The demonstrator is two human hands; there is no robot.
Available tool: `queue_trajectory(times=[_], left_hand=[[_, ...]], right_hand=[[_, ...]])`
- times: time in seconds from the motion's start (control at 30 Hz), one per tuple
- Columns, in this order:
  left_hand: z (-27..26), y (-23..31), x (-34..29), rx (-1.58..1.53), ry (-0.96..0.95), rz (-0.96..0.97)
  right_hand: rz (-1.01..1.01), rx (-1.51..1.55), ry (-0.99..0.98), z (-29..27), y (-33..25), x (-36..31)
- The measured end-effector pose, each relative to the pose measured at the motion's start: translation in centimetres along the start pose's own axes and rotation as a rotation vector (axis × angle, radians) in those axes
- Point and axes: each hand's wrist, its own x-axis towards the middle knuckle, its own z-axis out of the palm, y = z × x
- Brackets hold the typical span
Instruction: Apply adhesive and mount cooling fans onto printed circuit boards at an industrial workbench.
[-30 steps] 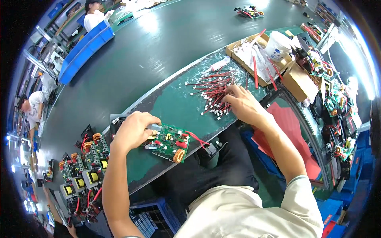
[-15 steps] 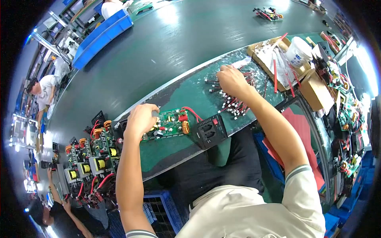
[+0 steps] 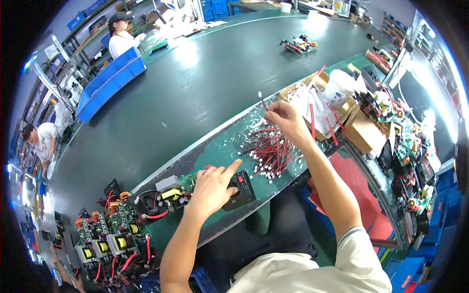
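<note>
Since the last frame the left hand (image 3: 210,188) has gone from the grey-block end of the green circuit board (image 3: 188,182) over to its other end, and the right hand (image 3: 286,119) is now up clear of the wires.

Biggest thing here is the smooth, shiny dark-green surface (image 3: 195,93) beyond a pale straight edge. On this side is the table (image 3: 215,158), matte green and scuffed, with white smears near the wires. A long blue plastic bin (image 3: 110,85) sits way off on the far left. Next size down, a shallow cardboard tray (image 3: 288,93) holds crinkly clear plastic, skinny red tubes (image 3: 312,122) and a rounded white bucket (image 3: 338,89).

Left of the board there's a cluster of bare boards (image 3: 110,229), all boxy yellow-wrapped transformers and copper-coloured rings. The loose heap of thin red wires (image 3: 271,151) has stubby white plugs. Board's lying on the table, partly under the left hand, right beside a flat black socket panel (image 3: 248,189). That hand is spread, thumb over the panel; can't tell if it's touching. Right hand's pinching one thin lead (image 3: 265,104), tiny white connector (image 3: 260,94) sticking up.
</note>
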Motion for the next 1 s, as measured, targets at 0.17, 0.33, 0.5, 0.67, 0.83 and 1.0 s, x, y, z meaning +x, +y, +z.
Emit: queue_trajectory(times=[0.17,0.33,0.5,0.67,0.83,1.0], left_hand=[[1.5,-1.3,1.2,-0.068,0.17,-0.08],[0.1,-3.4,0.5,-1.057,0.52,-0.172],[0.4,-6.2,-2.1,-1.671,0.494,-0.301],[0.6,-7.7,-5.5,-1.801,0.842,-0.348],[0.4,-8.5,-7.6,-1.861,0.795,-0.41],[-0.1,-9.7,-8.5,-1.511,0.768,-0.465]], right_hand=[[-0.238,-0.405,0.058,1.4,-3.7,-2.9],[-0.705,-0.799,-0.05,5.1,-5.8,-4.1],[-0.823,-0.831,-0.248,10.2,-6.4,-4.5],[-0.633,-0.287,0.131,16.4,-6.1,-7.7],[0.34,0.577,-0.2,20.4,-4.8,-7.5],[0.319,0.544,-0.268,21.7,-4.2,-6.7]])
